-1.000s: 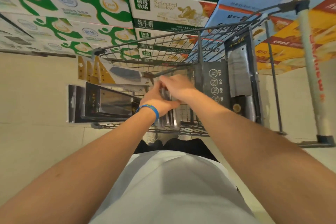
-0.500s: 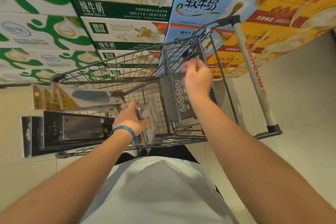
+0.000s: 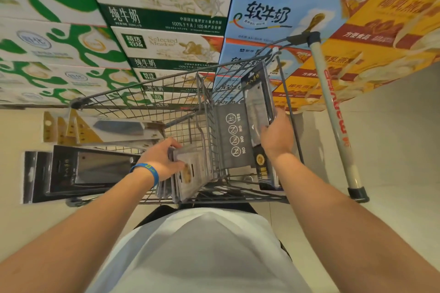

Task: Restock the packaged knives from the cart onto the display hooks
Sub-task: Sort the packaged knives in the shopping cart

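Your right hand (image 3: 276,137) is sitting lower on the black packaged knife (image 3: 258,102) than half a second ago, when it was covering the pack's top end. That hang-tab end is now showing clear above your knuckles. Your left hand (image 3: 164,162) is staying where it was, on the stack of packaged knives (image 3: 190,173).

You are gripping the black packaged knife around its middle, thumb on the front face and fingers around its outer edge. The pack is standing on end in the rear section of the cart (image 3: 142,100), its bottom end reaching down below your wrist. Just inside that hand, the grey seat flap (image 3: 234,135) with the YES and NO symbols is hanging against the wire.

Your left hand is curling over the top of the stack, fingers wrapping the upper edges and holding the packs together on edge. The stack is standing in the basket between your two hands, nearer the left one. A blue wristband (image 3: 147,171) is circling that wrist.

Outside your left hand, flat black packs (image 3: 83,171) are lying at the cart's far end; whether they are fully inside the wire you cannot tell. Beyond them, yellow-carded packs (image 3: 71,129) are showing a cleaver blade. The cart's handle bar (image 3: 333,114) is running outside your right hand. Stacked milk cartons (image 3: 166,7) are filling the view beyond the cart.
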Tool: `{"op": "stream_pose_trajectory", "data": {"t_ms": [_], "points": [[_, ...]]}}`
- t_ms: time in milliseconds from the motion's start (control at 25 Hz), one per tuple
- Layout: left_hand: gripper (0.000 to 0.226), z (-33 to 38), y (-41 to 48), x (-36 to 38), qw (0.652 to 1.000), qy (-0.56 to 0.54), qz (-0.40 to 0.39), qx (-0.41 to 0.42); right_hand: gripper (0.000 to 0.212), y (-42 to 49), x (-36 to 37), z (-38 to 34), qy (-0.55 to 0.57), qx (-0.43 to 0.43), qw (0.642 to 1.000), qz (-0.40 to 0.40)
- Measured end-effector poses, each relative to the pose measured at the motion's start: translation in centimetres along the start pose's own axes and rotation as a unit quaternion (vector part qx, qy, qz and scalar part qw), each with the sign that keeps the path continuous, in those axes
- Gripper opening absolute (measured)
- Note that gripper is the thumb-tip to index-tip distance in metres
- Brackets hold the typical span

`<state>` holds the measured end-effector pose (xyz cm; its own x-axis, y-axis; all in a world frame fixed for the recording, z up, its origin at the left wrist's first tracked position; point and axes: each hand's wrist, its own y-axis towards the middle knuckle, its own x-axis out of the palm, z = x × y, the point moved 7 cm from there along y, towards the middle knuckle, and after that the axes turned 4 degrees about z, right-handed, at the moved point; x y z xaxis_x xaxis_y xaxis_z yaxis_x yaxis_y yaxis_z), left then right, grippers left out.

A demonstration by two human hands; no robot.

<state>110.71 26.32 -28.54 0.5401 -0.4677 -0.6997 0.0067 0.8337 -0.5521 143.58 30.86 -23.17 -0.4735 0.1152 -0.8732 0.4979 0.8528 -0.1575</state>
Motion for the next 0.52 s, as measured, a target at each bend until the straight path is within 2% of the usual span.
{"op": "stream_pose_trajectory", "data": {"t_ms": [120,280,520], "points": [[0.046,-0.4,0.0,0.2,1.0,0.005,0.01,-0.011,0.045,0.4,-0.8,0.4,0.021,0.032,0.999,0.006],[0.054,-0.4,0.0,0.9,1.0,0.004,0.016,-0.02,0.029,-1.2,-2.1,-0.3,-0.016,0.007,0.999,0.041],[0.054,-0.1,0.7,1.5,1.0,0.003,0.006,-0.012,0.03,-2.3,-7.8,-5.0,0.133,-0.006,0.986,0.096]]}}
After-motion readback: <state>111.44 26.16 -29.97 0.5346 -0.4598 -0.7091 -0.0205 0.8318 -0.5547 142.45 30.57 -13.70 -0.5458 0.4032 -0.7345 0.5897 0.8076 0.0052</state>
